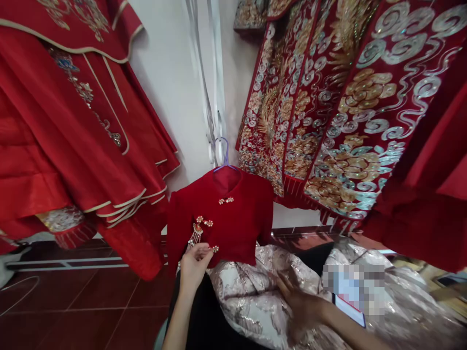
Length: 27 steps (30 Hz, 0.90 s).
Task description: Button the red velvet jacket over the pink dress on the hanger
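A short red jacket with a stand collar hangs in front of me on a purple hanger. Jewelled flower clasps run from its collar down one side, with a beaded tassel by the middle one. My left hand is closed in a pinch at the jacket's lower edge, its fingertips beside the lowest clasp. Over my lap spreads a pale silver-pink brocade fabric. My right hand, slightly blurred, rests on it with fingers stretched out and nothing visible in them.
Red gowns hang at left, and a heavily embroidered red garment at right. White straps come down along the wall to the hanger. A phone with a lit screen lies on the brocade beside my right forearm. Dark red tiles cover the floor.
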Motion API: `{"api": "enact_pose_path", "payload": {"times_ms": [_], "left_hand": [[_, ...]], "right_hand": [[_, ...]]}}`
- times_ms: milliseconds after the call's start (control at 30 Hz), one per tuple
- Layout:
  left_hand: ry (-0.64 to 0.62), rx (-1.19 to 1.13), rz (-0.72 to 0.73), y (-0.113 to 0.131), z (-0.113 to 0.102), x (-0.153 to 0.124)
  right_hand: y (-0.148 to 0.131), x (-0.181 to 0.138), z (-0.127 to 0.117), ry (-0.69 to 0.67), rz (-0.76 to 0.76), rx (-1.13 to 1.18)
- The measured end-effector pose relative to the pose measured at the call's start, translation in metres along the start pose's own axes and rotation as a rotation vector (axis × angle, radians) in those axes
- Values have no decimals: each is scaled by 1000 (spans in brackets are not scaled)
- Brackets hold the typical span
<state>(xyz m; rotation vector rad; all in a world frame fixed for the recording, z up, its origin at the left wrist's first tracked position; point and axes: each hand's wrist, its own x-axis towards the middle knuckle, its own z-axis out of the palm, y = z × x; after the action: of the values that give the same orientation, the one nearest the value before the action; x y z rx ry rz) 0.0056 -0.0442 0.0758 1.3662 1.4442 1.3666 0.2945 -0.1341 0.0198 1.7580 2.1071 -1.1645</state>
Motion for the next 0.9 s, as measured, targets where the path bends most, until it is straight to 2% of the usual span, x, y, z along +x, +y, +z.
{"api": "enact_pose_path", "payload": {"times_ms": [67, 133, 233, 333, 433, 633, 767, 900], "left_hand": [[13, -7, -6, 1, 3, -1], [20, -30, -20, 4, 5, -2], [14, -88, -71, 11, 4, -1], [-51, -133, -102, 17, 1, 2], [-112, -128, -89, 19, 3, 4], [-111, -31, 50, 11, 3, -2], [-87, 21, 64, -9, 1, 0], [-132, 235, 71, -34, 22, 4]], "right_hand": [[10, -1, 16, 101, -153, 109], [6, -1, 27, 192, -248, 187], [-9, 0, 33, 258, -321, 286], [-19, -3, 30, 298, -327, 339], [-19, -8, 24, 252, -334, 304], [-9, -13, 11, 14, -296, 271], [-3, -8, 13, -82, -219, 213], [-6, 5, 31, -97, -324, 246]]}}
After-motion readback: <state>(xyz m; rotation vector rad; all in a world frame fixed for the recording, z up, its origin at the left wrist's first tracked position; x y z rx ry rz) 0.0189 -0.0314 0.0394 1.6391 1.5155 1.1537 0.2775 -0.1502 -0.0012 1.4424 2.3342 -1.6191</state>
